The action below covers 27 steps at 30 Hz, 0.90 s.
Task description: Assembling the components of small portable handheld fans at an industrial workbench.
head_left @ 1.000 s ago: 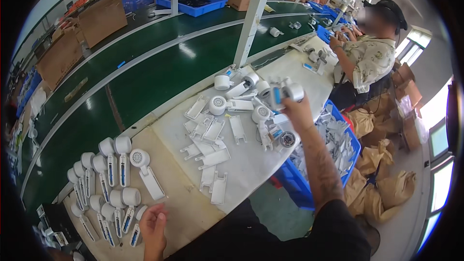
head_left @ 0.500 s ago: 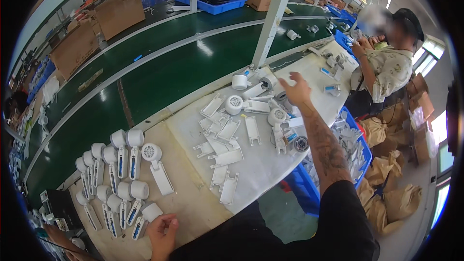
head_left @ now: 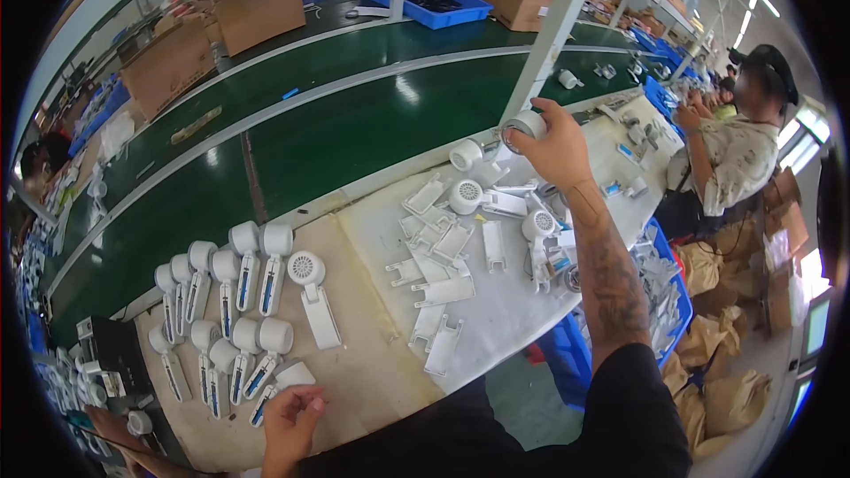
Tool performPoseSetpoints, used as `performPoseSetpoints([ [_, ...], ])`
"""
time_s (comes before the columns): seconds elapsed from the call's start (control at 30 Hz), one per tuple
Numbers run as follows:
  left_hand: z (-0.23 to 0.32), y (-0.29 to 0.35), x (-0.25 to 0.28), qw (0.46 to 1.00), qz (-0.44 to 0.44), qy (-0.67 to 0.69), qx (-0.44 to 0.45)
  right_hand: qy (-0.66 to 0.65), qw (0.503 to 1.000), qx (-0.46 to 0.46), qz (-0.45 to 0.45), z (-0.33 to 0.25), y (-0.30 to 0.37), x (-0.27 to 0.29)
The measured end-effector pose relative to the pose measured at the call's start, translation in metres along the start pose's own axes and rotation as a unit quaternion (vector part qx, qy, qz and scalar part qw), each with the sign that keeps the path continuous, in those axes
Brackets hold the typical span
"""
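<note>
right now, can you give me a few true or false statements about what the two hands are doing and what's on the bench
1. The right hand holds a white round part above the bench. True.
2. The left hand rests on the green conveyor belt. False: it is at the near edge of the bench, touching a white piece there.
3. White fan-like units lie in neat rows on the left of the bench. True.
4. The loose white handle shells lie inside a blue bin. False: they are scattered on a white sheet on the bench top.
5. Another person works further along the line on the right. True.
</note>
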<state>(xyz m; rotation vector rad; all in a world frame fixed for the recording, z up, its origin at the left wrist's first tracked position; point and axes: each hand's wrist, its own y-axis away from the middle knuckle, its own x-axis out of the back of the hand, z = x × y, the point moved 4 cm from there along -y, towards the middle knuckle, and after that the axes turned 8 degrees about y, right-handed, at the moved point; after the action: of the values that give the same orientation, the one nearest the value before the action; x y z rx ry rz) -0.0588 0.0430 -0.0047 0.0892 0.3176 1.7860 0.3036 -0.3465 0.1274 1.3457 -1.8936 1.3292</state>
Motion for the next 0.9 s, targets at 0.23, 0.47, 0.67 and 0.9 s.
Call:
performPoseSetpoints([
  [0.23, 0.089, -0.061, -0.051, 0.943, -0.024, -0.209, -0.26, -0.428, 0.875, 0.016, -0.225, -0.111, 0.057, 0.029],
  [0.47, 0.06, -0.105, -0.077, 0.884, -0.29, 0.366, 0.032, -0.553, 0.744, 0.012, -0.375, -0.166, 0.132, -0.023],
  [0.67, 0.046, -0.088, -0.054, 0.807, -0.282, 0.51, 0.093, -0.587, 0.717, 0.049, -0.373, -0.164, 0.167, -0.047],
  [0.9, 0.062, -0.069, -0.023, 0.957, -0.156, 0.244, -0.032, -0.682, 0.436, -0.074, -0.583, -0.176, 0.23, -0.085],
])
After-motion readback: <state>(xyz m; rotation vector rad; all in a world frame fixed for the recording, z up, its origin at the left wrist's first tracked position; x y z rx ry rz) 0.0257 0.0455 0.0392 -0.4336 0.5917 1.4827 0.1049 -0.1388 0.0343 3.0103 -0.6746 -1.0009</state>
